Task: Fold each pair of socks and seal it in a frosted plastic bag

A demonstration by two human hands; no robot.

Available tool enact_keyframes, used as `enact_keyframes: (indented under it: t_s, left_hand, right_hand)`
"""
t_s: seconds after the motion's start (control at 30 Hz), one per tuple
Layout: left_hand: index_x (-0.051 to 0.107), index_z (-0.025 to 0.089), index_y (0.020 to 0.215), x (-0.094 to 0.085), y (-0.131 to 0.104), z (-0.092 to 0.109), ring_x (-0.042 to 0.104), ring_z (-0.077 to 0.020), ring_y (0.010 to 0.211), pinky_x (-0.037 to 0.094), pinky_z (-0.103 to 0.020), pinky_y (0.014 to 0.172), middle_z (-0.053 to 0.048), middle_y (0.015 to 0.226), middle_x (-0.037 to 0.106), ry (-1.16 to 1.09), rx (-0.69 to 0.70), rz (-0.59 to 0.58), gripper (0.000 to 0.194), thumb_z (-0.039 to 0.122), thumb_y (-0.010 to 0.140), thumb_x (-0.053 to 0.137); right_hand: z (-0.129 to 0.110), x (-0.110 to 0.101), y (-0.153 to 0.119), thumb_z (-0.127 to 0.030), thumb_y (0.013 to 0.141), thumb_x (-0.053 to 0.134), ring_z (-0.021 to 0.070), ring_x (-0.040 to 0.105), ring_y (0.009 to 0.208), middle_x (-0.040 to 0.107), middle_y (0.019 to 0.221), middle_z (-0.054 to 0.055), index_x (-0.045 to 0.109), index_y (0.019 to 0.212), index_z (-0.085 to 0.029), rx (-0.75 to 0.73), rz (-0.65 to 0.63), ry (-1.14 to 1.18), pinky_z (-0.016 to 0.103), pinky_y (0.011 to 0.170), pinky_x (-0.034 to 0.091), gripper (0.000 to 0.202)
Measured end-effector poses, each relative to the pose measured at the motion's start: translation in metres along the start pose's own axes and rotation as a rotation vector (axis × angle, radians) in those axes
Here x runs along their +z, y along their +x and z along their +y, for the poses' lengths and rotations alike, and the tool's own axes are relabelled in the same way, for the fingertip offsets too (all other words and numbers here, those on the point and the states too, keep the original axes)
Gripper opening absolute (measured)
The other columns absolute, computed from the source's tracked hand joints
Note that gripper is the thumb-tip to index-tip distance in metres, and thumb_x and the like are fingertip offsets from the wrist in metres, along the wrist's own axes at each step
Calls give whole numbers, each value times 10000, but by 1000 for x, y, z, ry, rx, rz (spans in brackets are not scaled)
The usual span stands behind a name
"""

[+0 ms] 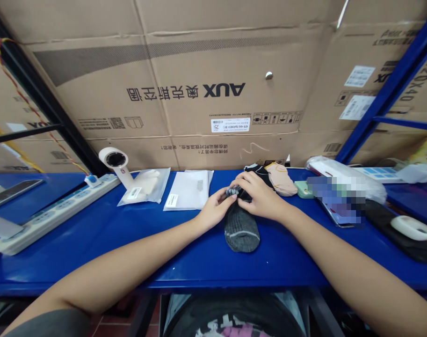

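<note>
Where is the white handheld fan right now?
In the head view, the white handheld fan stands at the back of the blue table, left of the hands, between the long power strip and the clear packets.

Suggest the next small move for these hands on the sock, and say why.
Probably the left hand and right hand should ease out the bunched far end of the gray sock, leaving the rest down. That end looks gathered at the fingers, while the near end lies fairly flat on the blue table.
</note>
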State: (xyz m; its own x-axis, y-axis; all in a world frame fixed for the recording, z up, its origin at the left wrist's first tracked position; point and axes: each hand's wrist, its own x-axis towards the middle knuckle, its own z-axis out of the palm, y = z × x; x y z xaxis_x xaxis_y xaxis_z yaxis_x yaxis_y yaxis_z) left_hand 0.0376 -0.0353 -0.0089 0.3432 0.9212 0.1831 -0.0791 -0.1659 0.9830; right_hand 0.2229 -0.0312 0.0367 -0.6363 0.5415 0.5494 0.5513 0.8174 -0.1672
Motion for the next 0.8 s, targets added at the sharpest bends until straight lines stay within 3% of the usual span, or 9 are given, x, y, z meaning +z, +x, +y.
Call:
enact_keyframes:
  t_s: [0.17, 0.4, 0.57, 0.8]
  left_hand:
    - [637, 171, 1154, -1, -2, 7, 613, -198, 972, 509, -279, 764, -48, 1010, 666, -87, -164, 65, 370, 322, 823, 570]
    - [668, 167, 1091, -3, 1, -1, 597, -168, 819, 488, -273, 719, -26, 891, 651, -67, -128, 48, 350, 291, 771, 603]
    - [647, 144, 1203, -4, 4, -8, 630, -210, 964, 482, -324, 877, -65, 969, 711, -23, 6, -19, 454, 209, 757, 597]
    - [633, 145, 1221, -6, 7, -15, 608, -254, 1166, 419, -383, 1039, -95, 1146, 709, -22, 82, -84, 456, 165, 767, 597]
  right_hand:
    - [2, 3, 0, -127, 805, 595, 272, 526, 1042, 596, 1098, 96, 536, 1105, -209, 11, 17, -17, 428, 901, 465, 316]
    - [3, 3, 0, -139, 793, 591, 260, 524, 1010, 610, 1072, 80, 548, 1034, -213, 35, -13, -48, 404, 883, 441, 256]
    - [-1, 1, 1, -168, 767, 608, 253, 517, 953, 608, 967, 60, 523, 889, -218, 88, 17, -97, 395, 866, 407, 157]
    - [1, 4, 0, -192, 791, 612, 250, 534, 951, 608, 957, 55, 530, 898, -218, 124, 39, -101, 391, 861, 391, 137]
